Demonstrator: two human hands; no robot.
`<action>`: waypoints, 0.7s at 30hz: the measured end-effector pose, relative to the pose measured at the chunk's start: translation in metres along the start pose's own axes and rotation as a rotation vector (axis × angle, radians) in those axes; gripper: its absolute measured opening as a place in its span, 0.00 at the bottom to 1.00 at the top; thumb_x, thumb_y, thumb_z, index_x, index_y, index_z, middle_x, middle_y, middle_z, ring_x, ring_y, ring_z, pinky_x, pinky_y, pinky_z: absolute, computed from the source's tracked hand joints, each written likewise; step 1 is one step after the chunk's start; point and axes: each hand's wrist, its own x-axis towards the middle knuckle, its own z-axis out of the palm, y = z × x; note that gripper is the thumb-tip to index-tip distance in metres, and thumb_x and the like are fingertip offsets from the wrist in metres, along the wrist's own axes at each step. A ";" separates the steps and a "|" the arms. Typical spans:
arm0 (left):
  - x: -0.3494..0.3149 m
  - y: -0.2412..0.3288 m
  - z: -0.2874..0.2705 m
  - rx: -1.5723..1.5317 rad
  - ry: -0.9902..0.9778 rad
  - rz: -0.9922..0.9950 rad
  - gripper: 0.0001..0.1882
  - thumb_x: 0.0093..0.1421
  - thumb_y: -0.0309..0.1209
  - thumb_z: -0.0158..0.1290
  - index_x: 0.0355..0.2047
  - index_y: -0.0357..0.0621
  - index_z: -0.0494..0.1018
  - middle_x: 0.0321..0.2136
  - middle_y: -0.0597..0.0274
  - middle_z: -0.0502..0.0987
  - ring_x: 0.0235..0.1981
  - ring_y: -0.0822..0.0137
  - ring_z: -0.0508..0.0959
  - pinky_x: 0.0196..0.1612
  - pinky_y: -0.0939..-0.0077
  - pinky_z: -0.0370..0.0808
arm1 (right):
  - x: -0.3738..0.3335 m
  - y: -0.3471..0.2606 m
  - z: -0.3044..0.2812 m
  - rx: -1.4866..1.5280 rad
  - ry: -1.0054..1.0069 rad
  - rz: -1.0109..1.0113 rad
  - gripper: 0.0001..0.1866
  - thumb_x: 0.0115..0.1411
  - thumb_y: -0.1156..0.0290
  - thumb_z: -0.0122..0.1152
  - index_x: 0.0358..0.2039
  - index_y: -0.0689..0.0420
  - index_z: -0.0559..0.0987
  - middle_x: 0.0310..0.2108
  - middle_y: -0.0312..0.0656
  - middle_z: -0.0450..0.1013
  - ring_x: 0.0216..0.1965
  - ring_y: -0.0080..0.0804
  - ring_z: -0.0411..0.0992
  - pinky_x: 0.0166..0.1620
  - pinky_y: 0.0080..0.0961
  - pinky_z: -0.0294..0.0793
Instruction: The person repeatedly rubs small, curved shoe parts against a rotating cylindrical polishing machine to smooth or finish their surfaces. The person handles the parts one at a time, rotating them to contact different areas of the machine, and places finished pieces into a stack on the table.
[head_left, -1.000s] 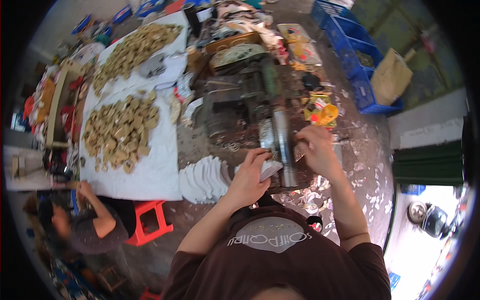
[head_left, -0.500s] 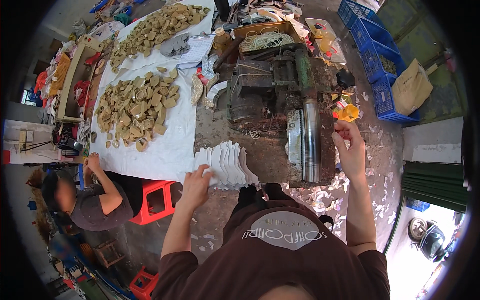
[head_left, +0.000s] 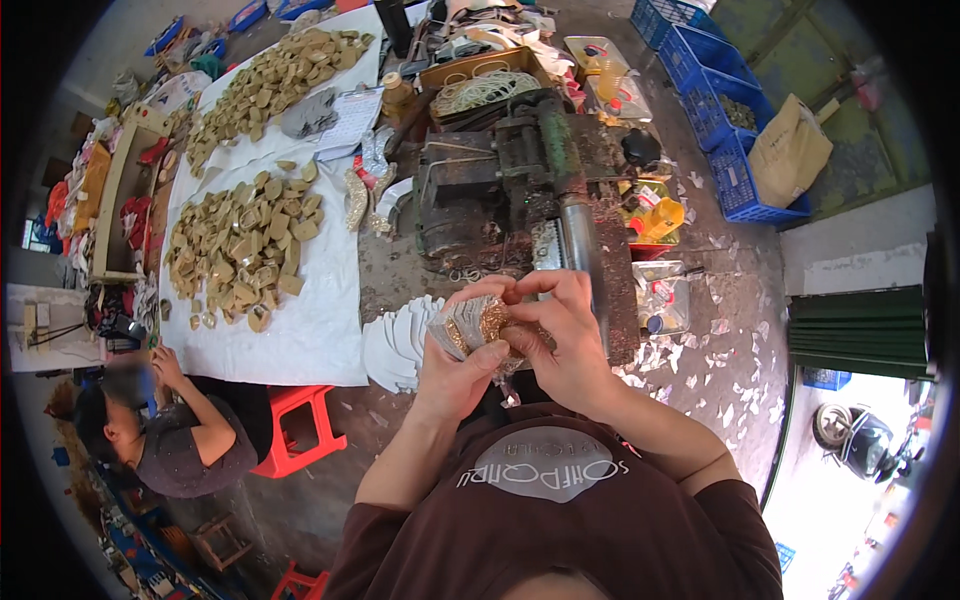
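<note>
In front of my chest, my left hand is wrapped round a bundle of stacked gold and silver glitter pieces. My right hand meets it from the right, its fingers bent against the bundle's right end; what lies under its fingertips is partly hidden. Fanned out on the bench just left of my left hand is a row of white curved cut pieces. Beyond my hands stands a greasy machine with a shiny metal roller.
Piles of tan blocks cover a white sheet at left. A co-worker sits beside a red stool. Blue crates stand far right. Scraps litter the floor. A tray of cord lies behind the machine.
My hands were apart, the left over the white pieces, the right beside the roller. They have come together, now holding the glitter bundle. The whole view has shifted slightly.
</note>
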 end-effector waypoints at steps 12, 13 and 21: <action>0.004 -0.008 0.021 0.171 0.091 -0.003 0.30 0.53 0.22 0.59 0.55 0.38 0.60 0.43 0.60 0.72 0.44 0.71 0.74 0.48 0.76 0.73 | 0.005 0.009 -0.030 -0.249 0.059 -0.104 0.09 0.48 0.74 0.66 0.31 0.53 0.77 0.42 0.37 0.66 0.45 0.40 0.61 0.44 0.38 0.56; 0.006 -0.008 0.022 0.155 0.071 -0.004 0.30 0.53 0.21 0.59 0.55 0.38 0.60 0.44 0.59 0.72 0.45 0.71 0.74 0.48 0.75 0.72 | 0.005 0.010 -0.030 -0.228 0.040 -0.090 0.09 0.48 0.74 0.66 0.32 0.53 0.77 0.42 0.37 0.66 0.45 0.40 0.61 0.45 0.38 0.56; 0.010 -0.015 0.024 0.107 -0.002 0.029 0.29 0.53 0.21 0.59 0.54 0.38 0.60 0.49 0.54 0.68 0.49 0.67 0.71 0.52 0.72 0.71 | 0.004 0.010 -0.028 -0.166 0.020 -0.037 0.11 0.47 0.79 0.66 0.31 0.55 0.75 0.41 0.39 0.66 0.44 0.40 0.61 0.46 0.36 0.60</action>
